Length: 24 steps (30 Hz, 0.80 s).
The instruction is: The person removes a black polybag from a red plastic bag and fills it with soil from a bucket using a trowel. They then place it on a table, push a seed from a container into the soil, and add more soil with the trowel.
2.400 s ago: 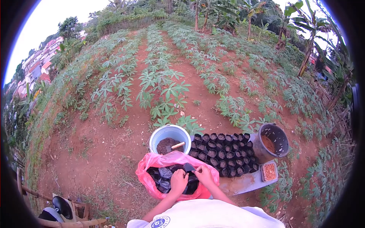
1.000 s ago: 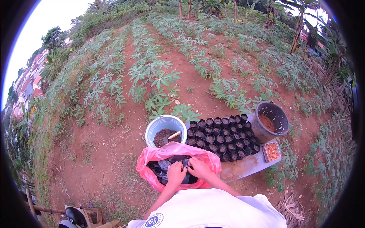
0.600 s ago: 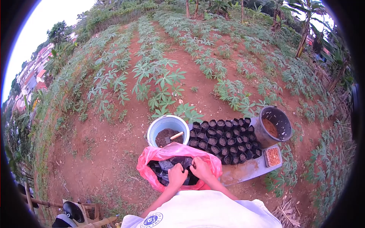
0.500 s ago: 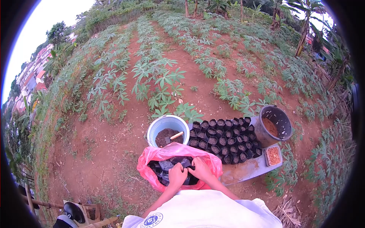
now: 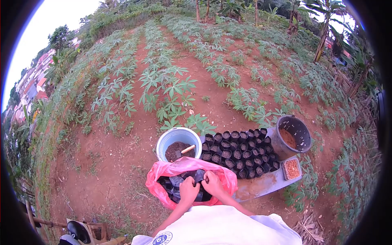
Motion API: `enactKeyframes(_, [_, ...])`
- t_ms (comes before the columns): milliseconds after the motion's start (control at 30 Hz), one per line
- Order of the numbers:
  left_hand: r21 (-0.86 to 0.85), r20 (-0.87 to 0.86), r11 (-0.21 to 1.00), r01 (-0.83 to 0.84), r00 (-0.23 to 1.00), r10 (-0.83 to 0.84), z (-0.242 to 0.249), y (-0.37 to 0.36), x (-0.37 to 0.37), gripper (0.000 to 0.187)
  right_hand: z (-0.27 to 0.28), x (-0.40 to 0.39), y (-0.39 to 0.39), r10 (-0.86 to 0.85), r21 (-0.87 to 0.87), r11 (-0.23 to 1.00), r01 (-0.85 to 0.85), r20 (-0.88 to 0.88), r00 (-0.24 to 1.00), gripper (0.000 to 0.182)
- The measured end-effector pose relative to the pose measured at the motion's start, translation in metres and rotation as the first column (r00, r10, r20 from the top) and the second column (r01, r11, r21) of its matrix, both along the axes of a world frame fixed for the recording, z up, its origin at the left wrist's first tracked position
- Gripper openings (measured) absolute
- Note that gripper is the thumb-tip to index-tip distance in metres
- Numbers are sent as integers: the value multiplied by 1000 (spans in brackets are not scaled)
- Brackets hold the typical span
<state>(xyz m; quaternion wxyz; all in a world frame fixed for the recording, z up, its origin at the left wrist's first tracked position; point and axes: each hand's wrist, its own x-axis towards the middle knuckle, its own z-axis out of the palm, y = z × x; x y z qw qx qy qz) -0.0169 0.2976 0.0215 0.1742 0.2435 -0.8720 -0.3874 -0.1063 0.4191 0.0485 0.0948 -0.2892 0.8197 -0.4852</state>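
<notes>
A pink plastic bag (image 5: 228, 173) lies open in front of me, filled with folded black planting bags (image 5: 176, 180). Over its mouth, my left hand (image 5: 188, 190) and my right hand (image 5: 212, 184) are close together with fingers pinched. Between them a black planting bag (image 5: 199, 175) stands up, its edge gripped by both hands; how the fingertips meet it is partly hidden. Just beyond is a light blue bucket (image 5: 159, 147) holding dark soil (image 5: 173, 150) and a trowel with a wooden handle (image 5: 188, 149).
Rows of soil-filled black planting bags (image 5: 237, 153) stand on a grey board (image 5: 261, 185) to the right. On that board are a dark bucket (image 5: 281, 143) with reddish soil and a clear tub (image 5: 291, 169) of orange-brown grains. Leafy crop rows (image 5: 169, 87) grow beyond.
Both hands have risen slightly within the pink bag's mouth, and the black planting bag now shows more clearly between them. The whole view has shifted a little.
</notes>
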Motion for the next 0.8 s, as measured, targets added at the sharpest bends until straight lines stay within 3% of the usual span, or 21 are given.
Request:
enactKeyframes(267, [111, -14, 992, -67, 998, 69, 9, -9, 11, 21, -9, -2, 12, 77, 54, 996, -69, -151, 986, 22])
enactKeyframes(367, [140, -90, 990, -36, 995, 49, 8, -1, 11, 22, -13, 6, 6, 101, 99, 991, -89, -130, 986, 24])
enactKeyframes(433, [40, -116, 999, -13, 993, 17, 12, -1, 11, 23, -17, 8, 4, 133, 100, 988, -120, -136, 982, 24])
enactKeyframes(567, [-1, -108, 1000, 2, 994, -2, 38, -7, 18, 25, -11, 7, -1, 24, 1, 1000, -24, 45, 999, 22])
enactKeyframes(633, [6, -10, 1000, 31, 999, -31, 47, -8, 20, 27, -3, 6, -2, 30, -33, 999, -28, 45, 999, 21])
enactKeyframes(800, [6, 18, 997, -79, 997, 79, 52, 7, 15, 28, 6, -1, 1, 75, -109, 991, -73, 22, 997, 21])
